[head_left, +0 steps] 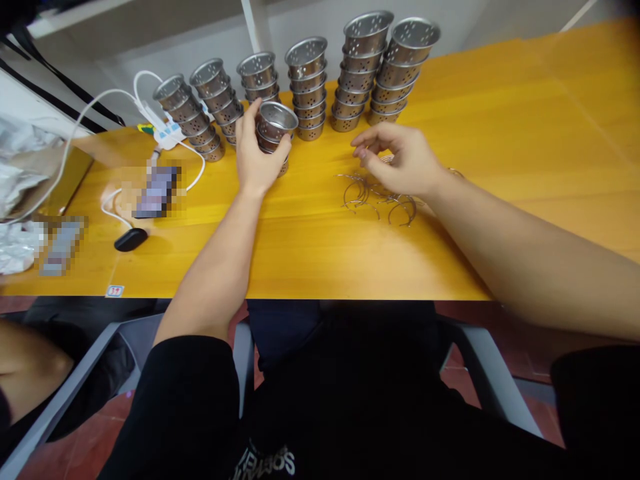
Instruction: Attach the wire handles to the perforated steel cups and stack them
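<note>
My left hand point(254, 157) is closed around a short stack of perforated metal cups point(278, 119), fingers on the far left side and thumb on the right. The stack stands upright on the yellow table, its lower part mostly hidden by the hand. To the right, my right hand point(400, 157) hovers over a loose pile of thin curved wire pieces point(357, 192). Its fingers are loosely bent, slightly apart from the thumb, and nothing shows between them. Part of the pile lies hidden beneath this hand.
Taller stacks of the same cups point(309, 87) line the table's back edge point(470, 55). At left lie a blurred phone point(157, 192), a power strip point(169, 135) with white cables, a black oval device point(131, 239) and plastic bags point(23, 247). Another person's leg point(33, 367) is at lower left.
</note>
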`<state>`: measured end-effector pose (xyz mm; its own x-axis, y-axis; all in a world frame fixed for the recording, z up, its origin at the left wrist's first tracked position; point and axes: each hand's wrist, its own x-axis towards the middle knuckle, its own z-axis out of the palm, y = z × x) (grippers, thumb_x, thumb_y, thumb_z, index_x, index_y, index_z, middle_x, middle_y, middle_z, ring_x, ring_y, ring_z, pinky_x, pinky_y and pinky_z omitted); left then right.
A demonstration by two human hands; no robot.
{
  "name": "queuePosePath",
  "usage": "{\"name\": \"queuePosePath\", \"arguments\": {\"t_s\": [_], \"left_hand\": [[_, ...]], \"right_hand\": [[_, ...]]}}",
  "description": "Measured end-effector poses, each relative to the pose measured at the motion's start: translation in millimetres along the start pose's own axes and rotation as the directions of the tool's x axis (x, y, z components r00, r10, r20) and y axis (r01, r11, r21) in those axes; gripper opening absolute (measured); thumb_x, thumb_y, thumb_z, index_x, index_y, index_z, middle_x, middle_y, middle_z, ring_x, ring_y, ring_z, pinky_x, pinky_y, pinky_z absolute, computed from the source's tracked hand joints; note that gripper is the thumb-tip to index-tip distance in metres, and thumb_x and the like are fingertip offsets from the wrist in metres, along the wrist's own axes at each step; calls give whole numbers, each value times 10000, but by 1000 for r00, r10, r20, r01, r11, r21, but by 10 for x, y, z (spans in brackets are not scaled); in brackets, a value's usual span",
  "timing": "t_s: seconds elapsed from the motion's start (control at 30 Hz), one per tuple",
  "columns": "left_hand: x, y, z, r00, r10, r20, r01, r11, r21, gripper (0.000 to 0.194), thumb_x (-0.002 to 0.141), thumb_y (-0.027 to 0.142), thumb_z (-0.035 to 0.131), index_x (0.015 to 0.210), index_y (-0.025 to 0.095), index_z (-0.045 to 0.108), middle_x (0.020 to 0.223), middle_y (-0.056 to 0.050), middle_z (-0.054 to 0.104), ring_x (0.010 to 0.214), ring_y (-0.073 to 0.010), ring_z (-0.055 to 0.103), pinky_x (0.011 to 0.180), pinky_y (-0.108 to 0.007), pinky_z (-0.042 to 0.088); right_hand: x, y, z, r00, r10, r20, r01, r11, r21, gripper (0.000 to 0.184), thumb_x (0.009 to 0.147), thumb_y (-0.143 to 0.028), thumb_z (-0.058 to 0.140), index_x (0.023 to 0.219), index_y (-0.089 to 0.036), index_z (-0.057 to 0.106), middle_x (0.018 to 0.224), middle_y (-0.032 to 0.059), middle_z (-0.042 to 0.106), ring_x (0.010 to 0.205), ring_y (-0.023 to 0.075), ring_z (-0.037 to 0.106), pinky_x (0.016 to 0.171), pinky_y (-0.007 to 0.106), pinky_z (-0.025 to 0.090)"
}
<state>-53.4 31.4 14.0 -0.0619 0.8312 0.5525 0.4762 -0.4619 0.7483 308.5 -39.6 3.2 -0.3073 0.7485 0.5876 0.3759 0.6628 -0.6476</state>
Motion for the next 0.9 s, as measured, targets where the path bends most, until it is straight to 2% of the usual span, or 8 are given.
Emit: {"name": "queuePosePath", "arguments": {"t_s": [0.1, 0.17, 0.27, 0.37, 0.47, 0.7, 0.8, 0.9], "left_hand": [[-10, -49, 30, 1000, 17, -12, -16, 1000, 23, 858, 900, 703, 1118, 1594, 426, 696, 1714, -103, 752, 1774, -408, 657, 1583, -577, 529], [-10, -82, 42, 998, 51, -37, -49, 998, 51, 866, 934, 708, 1099, 1635, 428, 674, 1718, -102, 744, 1730, -398, 690, 1509, -550, 601], [-4, -96, 29, 997, 63, -52, -60, 996, 59, 907, 950, 654, 1113, 1700, 429, 654, 1704, -110, 738, 1690, -400, 712, 1455, -536, 638], [-9, -65, 1, 998, 61, -35, -58, 996, 70, 842, 910, 570, 1162, 1607, 387, 725, 1610, -127, 771, 1651, -414, 721, 1459, -552, 633], [-18, -51, 6, 998, 65, -23, -63, 994, 85, 733, 904, 560, 1170, 1471, 351, 754, 1548, -129, 783, 1616, -411, 726, 1443, -558, 639], [-7, -168, 76, 998, 55, -35, -53, 998, 46, 731, 921, 723, 1130, 1378, 329, 718, 1487, -110, 791, 1488, -372, 778, 1387, -563, 658], [-6, -214, 58, 996, 94, 7, -94, 995, 40, 725, 951, 783, 1083, 1402, 351, 715, 1490, -98, 823, 1437, -351, 806, 1368, -562, 673], [-4, -258, 48, 985, 156, 70, -159, 986, 45, 728, 986, 840, 1023, 1446, 368, 715, 1533, -101, 831, 1486, -353, 801, 1377, -564, 672]], "right_hand": [[-1, 21, 3, 1000, -7, -9, 7, 1000, -2, 661, 1136, -1012, 761, 1283, -383, 905, 1150, 95, 923, 908, 379, 847, 856, 646, 763], [2, 23, 5, 1000, -7, -13, 7, 1000, -4, 634, 1139, -969, 793, 1281, -363, 914, 1143, 106, 922, 910, 385, 852, 852, 640, 765], [9, 5, 2, 1000, -12, -15, 12, 1000, -1, 635, 1132, -951, 811, 1263, -340, 919, 1122, 125, 926, 896, 393, 848, 838, 653, 759], [12, -30, -10, 1000, 25, 3, -25, 1000, 12, 619, 1102, -983, 812, 1243, -388, 906, 1135, 104, 927, 916, 398, 847, 877, 676, 771], [12, -61, -23, 996, 87, 31, -88, 996, 16, 552, 1074, -982, 831, 1238, -457, 884, 1169, 69, 922, 981, 402, 846, 965, 684, 789], [13, -63, -5, 999, 36, 17, -37, 999, 10, 647, 1106, -981, 816, 1248, -356, 900, 1143, 135, 918, 929, 390, 830, 940, 695, 763], [12, -50, 6, 998, 59, 13, -59, 998, 18, 674, 1070, -1015, 838, 1235, -364, 897, 1140, 131, 916, 937, 394, 827, 963, 713, 764], [6, -24, 1, 998, 61, 24, -62, 998, 8, 673, 1069, -1034, 812, 1252, -391, 891, 1161, 119, 925, 954, 403, 824, 973, 746, 767]]}}
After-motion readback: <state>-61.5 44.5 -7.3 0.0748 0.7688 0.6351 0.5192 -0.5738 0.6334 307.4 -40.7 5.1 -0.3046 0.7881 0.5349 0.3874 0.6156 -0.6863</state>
